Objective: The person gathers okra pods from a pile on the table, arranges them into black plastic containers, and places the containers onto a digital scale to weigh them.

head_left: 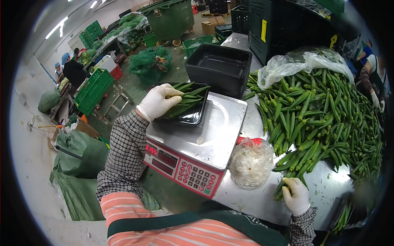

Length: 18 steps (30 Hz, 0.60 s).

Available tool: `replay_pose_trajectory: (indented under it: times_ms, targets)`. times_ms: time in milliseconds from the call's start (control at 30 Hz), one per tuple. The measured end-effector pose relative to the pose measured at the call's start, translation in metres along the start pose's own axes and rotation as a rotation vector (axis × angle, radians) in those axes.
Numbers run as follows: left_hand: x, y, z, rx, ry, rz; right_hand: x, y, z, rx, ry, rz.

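Observation:
My left hand (160,101), in a white glove, is closed around several okra pods (186,99) at a black plastic tray (198,116). That tray sits on the steel plate of a weighing scale (219,127), whose red display is lit. Low on the right, my gloved right hand (296,197) pinches an okra pod (280,189) by its stem end, just below the big okra heap (316,110). A plastic-wrapped whitish bundle (250,163) lies between the scale and my right hand. My fingers partly hide the pods in the left hand.
Stacked black trays (218,67) stand behind the scale. Clear plastic sheeting (305,65) covers the heap's far edge, with a dark crate (258,37) behind it. Green sacks (80,153) lie on the floor at left. Co-workers are at the far left and the right edge.

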State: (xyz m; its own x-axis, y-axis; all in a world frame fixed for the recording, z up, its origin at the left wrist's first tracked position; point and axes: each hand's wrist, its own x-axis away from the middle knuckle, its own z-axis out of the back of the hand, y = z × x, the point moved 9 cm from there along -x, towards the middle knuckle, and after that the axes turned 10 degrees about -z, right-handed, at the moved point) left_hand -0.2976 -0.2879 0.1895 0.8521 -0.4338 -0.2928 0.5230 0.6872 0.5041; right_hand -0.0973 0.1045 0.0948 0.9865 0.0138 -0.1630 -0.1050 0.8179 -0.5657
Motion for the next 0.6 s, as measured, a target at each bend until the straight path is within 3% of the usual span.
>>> replay_pose_trajectory:
  times_ms: [100,167,267,367,433,467,500,600]
  targets:
    - [0.003,-0.004,0.020,0.055,0.136,0.016,0.001,-0.002,0.001,0.009,0.000,0.005]
    - [0.006,0.003,0.037,0.336,0.248,0.075,0.001,-0.003,0.002,0.014,-0.003,0.015]
    - [0.015,0.038,0.059,0.505,0.417,0.066,-0.001,-0.010,0.007,-0.096,-0.019,-0.007]
    - [0.013,0.104,0.013,0.780,0.280,0.048,-0.016,-0.033,0.003,-0.401,-0.129,-0.042]
    - [0.017,0.138,-0.052,0.926,0.025,0.146,-0.024,-0.070,-0.003,-0.596,-0.200,0.060]
    - [0.020,0.153,-0.085,1.043,-0.010,0.158,-0.026,-0.088,-0.010,-0.810,-0.316,0.026]
    - [0.023,0.163,-0.116,1.157,-0.049,0.169,-0.024,-0.098,-0.018,-0.821,-0.321,0.045]
    - [0.034,0.160,-0.176,1.324,-0.189,0.331,-0.012,-0.086,-0.050,-0.981,-0.533,-0.258]
